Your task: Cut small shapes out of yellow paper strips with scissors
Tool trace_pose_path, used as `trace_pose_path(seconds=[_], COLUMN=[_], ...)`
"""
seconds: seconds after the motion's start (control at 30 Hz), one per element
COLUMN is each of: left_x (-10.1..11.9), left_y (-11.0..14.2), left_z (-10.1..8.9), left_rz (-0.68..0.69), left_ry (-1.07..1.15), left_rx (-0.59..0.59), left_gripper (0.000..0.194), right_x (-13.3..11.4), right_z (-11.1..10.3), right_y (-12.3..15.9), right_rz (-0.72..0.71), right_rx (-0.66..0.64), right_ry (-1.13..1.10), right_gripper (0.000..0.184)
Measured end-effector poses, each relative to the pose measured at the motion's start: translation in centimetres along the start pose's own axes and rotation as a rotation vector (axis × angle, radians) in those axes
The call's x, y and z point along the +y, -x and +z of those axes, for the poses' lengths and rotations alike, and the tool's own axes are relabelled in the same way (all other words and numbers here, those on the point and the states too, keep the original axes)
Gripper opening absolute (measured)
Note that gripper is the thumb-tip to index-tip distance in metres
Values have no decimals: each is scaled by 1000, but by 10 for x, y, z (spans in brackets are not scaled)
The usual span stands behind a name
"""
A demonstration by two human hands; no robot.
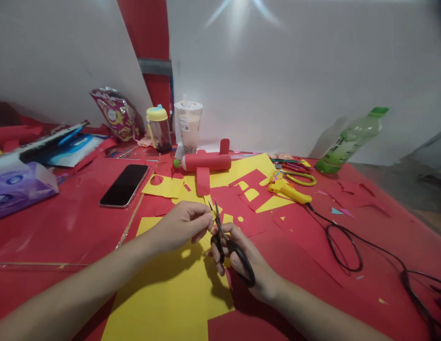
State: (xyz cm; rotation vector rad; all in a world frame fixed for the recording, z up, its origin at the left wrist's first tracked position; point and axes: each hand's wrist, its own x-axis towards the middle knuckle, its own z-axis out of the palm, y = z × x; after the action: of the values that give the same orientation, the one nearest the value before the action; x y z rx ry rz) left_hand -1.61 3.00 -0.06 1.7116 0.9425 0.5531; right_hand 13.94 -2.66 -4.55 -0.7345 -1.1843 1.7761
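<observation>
My right hand [248, 265] grips black-handled scissors [227, 244], their blades slightly parted and pointing away from me. My left hand [183, 226] is closed in a pinch right at the blades, its fingertips pressed on something too small to make out. Both hands hover over a large yellow paper sheet [170, 298] lying on red paper [301, 246]. Beyond the hands lie cut yellow and red paper pieces [248, 187].
A phone [124, 185] lies at left, with a purple tissue pack [17, 187] beyond. A red paper-wrapped roll [206, 162], a bubble tea cup [188, 124], a small jar [158, 128], a snack bag [115, 112], a yellow glue gun [289, 190] with black cord [343, 246], and a green bottle [350, 139] stand farther back.
</observation>
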Motion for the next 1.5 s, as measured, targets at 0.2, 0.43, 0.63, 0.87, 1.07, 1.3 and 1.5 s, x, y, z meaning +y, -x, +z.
trace_pose_path(seconds=[0.2, 0.43, 0.63, 0.87, 1.07, 1.3, 1.5], left_x=[2, 1, 0, 1, 1, -1, 1], left_y=[0, 0, 0, 1, 0, 0, -1], left_z=[3, 3, 2, 2, 3, 1, -4], left_rz=[-9, -11, 0, 3, 18, 14, 1], left_ry=[-4, -5, -15, -33, -14, -26, -48], left_rx=[40, 30, 14, 15, 13, 4, -37], left_gripper=[25, 26, 28, 28, 28, 29, 30], right_x=[-3, 0, -3, -1, -3, -4, 0], right_z=[1, -1, 2, 2, 2, 3, 0], right_y=[0, 1, -1, 1, 1, 0, 0], right_rz=[-6, -24, -28, -14, 22, 22, 34], right_rx=[-7, -27, -33, -3, 21, 37, 29], right_ry=[19, 13, 17, 3, 17, 10, 24], right_gripper=[49, 49, 46, 47, 48, 50, 50])
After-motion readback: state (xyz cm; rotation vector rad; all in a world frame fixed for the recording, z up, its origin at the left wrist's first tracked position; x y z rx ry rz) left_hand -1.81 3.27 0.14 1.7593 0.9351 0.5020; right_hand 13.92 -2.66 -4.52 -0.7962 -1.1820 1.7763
